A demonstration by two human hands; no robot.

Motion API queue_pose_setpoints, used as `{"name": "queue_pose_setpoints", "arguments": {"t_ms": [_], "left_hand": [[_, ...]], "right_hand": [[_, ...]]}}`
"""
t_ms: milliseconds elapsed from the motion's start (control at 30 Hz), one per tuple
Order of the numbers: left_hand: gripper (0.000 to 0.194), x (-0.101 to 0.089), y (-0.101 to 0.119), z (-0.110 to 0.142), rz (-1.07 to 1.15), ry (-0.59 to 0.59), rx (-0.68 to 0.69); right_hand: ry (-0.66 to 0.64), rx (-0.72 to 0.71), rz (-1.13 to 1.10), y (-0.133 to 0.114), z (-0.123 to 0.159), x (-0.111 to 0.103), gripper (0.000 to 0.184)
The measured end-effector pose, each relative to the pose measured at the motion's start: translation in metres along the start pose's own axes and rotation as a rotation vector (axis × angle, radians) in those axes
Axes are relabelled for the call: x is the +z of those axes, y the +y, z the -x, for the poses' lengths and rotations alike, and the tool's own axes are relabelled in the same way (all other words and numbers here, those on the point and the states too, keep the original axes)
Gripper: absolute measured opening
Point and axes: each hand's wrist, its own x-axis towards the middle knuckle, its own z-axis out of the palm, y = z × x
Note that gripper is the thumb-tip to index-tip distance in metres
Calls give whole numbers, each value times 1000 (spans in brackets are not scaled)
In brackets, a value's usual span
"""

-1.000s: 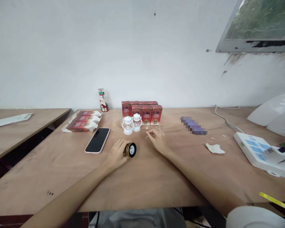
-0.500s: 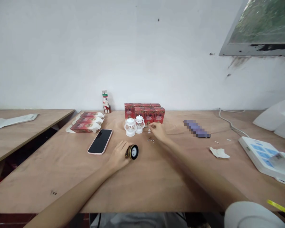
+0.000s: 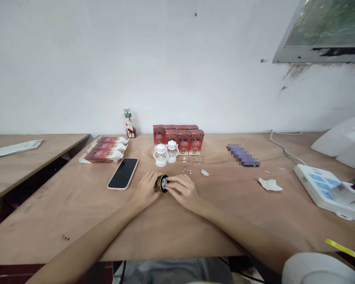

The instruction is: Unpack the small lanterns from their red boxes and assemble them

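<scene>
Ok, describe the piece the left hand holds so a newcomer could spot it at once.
On the wooden table, find the upright red boxes with two white lanterns in front. Closer to the camera, the left hand grips a small round piece, the right hand at its pale end. Its dark, gold-banded body sets it apart from the white lanterns.

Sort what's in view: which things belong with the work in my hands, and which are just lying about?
Likely part of the work:
Dark, gold-trimmed piece, held in your left hand, with your right hand at its open end
Small loose pieces
Two white lanterns
Red boxes

Probably just lying about:
Pink-edged phone
Small bottle
White scrap
</scene>
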Motion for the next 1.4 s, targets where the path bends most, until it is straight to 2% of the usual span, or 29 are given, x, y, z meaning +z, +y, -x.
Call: {"name": "queue_pose_setpoints", "arguments": {"t_ms": [233, 500, 933, 1167, 1267, 1333, 1400], "left_hand": [[34, 1, 2, 1, -144, -53, -2], [38, 11, 9, 7, -341, -35, -21], [37, 8, 8, 4, -377, -100, 3], [36, 4, -3, 1, -321, -32, 11], [31, 2, -15, -1, -296, 3, -36], [27, 0, -23, -2, -274, 38, -59], [23, -2, -27, -3, -235, 77, -67]], "right_hand": [[35, -64, 66, -5, 0, 1, 11], [39, -62, 115, -9, 7, 4, 15], [38, 7, 39, -3, 8, 6, 14], [-17, 62, -43, -1, 4, 1, 11], [-15, 56, 55, 7, 4, -1, 11], [-40, 86, 217, 19, 3, -4, 13], [-130, 166, 436, 33, 1, -9, 13]]}}
